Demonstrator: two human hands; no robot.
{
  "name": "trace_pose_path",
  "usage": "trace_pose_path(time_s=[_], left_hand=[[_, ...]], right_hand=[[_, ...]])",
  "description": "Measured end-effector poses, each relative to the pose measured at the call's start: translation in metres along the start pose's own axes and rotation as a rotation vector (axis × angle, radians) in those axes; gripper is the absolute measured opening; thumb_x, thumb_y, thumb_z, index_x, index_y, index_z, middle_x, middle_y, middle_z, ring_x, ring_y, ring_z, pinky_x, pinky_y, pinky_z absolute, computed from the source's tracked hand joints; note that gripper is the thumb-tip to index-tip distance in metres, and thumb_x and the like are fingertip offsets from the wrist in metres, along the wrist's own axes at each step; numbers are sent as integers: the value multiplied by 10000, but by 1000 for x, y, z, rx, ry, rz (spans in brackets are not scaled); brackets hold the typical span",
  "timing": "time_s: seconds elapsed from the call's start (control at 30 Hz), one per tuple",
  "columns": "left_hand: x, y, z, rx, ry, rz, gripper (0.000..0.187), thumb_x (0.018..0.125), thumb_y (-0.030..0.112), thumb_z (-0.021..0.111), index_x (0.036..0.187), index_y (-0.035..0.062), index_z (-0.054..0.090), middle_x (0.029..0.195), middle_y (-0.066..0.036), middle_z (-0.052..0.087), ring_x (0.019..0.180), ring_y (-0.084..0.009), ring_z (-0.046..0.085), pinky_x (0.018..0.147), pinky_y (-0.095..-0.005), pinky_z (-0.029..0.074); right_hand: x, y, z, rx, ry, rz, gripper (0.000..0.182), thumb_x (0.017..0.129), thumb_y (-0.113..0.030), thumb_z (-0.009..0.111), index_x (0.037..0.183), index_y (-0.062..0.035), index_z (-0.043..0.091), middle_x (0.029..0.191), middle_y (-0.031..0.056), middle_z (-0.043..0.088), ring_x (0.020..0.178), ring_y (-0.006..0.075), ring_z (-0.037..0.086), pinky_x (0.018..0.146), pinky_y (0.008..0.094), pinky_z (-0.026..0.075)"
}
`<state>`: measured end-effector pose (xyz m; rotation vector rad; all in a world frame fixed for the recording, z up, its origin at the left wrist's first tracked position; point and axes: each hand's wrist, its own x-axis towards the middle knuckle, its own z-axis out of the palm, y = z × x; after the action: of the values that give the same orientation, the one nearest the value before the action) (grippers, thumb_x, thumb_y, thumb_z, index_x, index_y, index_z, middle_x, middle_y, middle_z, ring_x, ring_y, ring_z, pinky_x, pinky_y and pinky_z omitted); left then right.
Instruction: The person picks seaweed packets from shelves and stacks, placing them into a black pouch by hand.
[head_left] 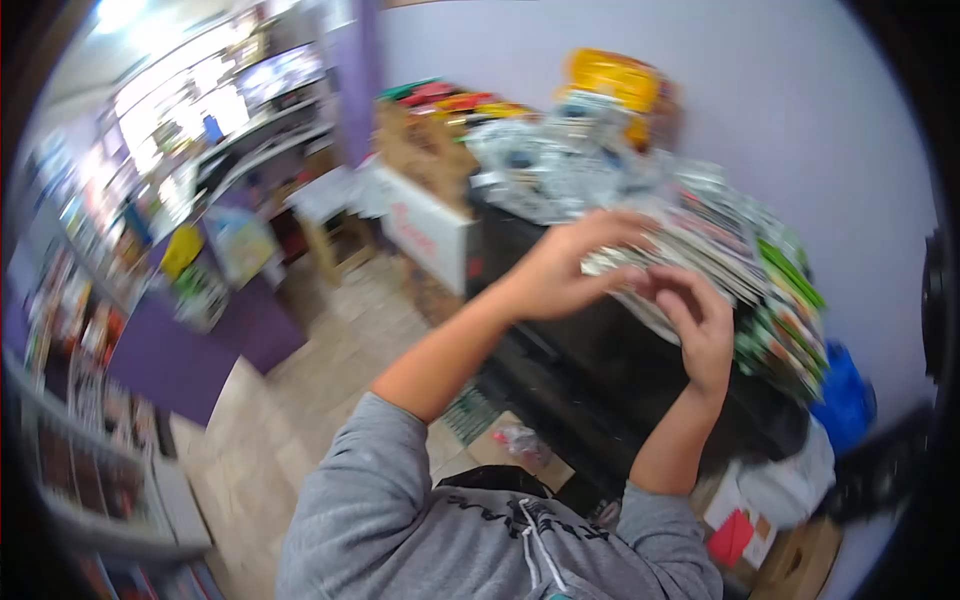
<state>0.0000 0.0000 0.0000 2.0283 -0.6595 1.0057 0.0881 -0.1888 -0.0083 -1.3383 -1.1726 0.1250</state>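
Observation:
A stack of flat plastic packets, pale and silvery with blurred edges, lies on a black table in front of me. Over its near left end reaches my left hand, palm down, the thumb apart from the bent fingers. My right hand curves in from the right, close to the left hand's thumb, its fingers loosely bent with a gap to the thumb. Both hands overlap the stack in this view. Green and orange packets lie just right of my right hand.
Crumpled silver bags and a yellow pack sit against the wall. Left of the table stands a cardboard box of colourful packets, with a white box below. A blue bag is at the right edge. Shelves line the left.

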Motion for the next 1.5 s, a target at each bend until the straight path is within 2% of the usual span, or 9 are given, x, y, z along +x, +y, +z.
trace_pose_path(time_s=[0.1, 0.33, 0.5, 0.77, 1.03, 1.2, 1.3, 1.37, 1.5], left_hand=[[-88, -5, -35, 49, 224, -51, 170, 838, 112, 617, 990, 37, 633, 1151, -116, 591, 1087, -272, 547, 918, -375, 426], [-338, 62, -187, 174, 566, -816, 161, 896, 113, 574, 1003, 11, 638, 1086, -104, 627, 938, -163, 609, 796, -294, 498], [-455, 130, -269, 284, 812, -974, 194, 906, 152, 563, 1006, 2, 636, 1002, -83, 654, 907, -146, 608, 786, -287, 488], [-550, 227, -355, 340, 1230, -1072, 209, 904, 173, 555, 1013, 12, 631, 1004, -79, 654, 941, -152, 606, 814, -297, 482], [-626, 241, -435, 313, 1286, -1183, 200, 911, 191, 550, 1016, 43, 633, 989, -47, 658, 915, -129, 610, 802, -281, 471], [-676, 229, -506, 235, 1292, -1292, 248, 914, 233, 550, 1041, 31, 614, 1019, -66, 656, 925, -149, 610, 823, -304, 473], [-694, 224, -558, 220, 1338, -1307, 259, 914, 249, 556, 1051, 35, 608, 1043, -70, 650, 924, -149, 608, 818, -299, 471], [-702, 228, -581, 265, 1373, -1264, 263, 915, 247, 556, 1070, 39, 600, 1052, -68, 649, 931, -146, 606, 822, -295, 468], [-722, 250, -609, 175, 1481, -1260, 253, 924, 231, 544, 1080, 39, 595, 1053, -77, 646, 950, -149, 604, 832, -281, 465]], right_hand=[[19, 43, 79, 78, -318, 29, 208, 852, 14, 574, 1056, 48, 599, 968, 94, 654, 893, 149, 627, 809, 263, 483], [-24, 77, 375, 438, -774, 280, 207, 854, -32, 593, 1051, 32, 604, 970, 101, 656, 896, 151, 628, 795, 276, 503], [-30, 58, 533, 464, -1055, 236, 227, 868, -106, 598, 1055, 23, 600, 992, 101, 647, 899, 153, 622, 780, 273, 505], [-17, 71, 752, 734, -1011, 541, 286, 863, -132, 609, 1122, -19, 565, 1036, 99, 634, 856, 151, 618, 727, 288, 523], [70, 137, 934, 1034, -778, 786, 371, 835, -90, 620, 1197, -119, 544, 940, 42, 598, 786, 148, 589, 697, 311, 513], [136, 188, 1057, 1129, -693, 826, 466, 857, -78, 560, 1286, -250, 504, 937, 35, 531, 869, 191, 501, 843, 365, 434], [180, 201, 1131, 1013, -516, 877, 478, 842, -93, 582, 1262, -315, 531, 1082, 3, 486, 897, 170, 450, 862, 377, 389], [196, 215, 1167, 959, -513, 880, 475, 834, -78, 567, 1271, -260, 533, 1240, 32, 516, 1054, 208, 494, 830, 373, 390], [216, 247, 1210, 927, -262, 876, 394, 820, -22, 556, 1213, -44, 567, 1050, 43, 620, 954, 191, 574, 849, 319, 418]])
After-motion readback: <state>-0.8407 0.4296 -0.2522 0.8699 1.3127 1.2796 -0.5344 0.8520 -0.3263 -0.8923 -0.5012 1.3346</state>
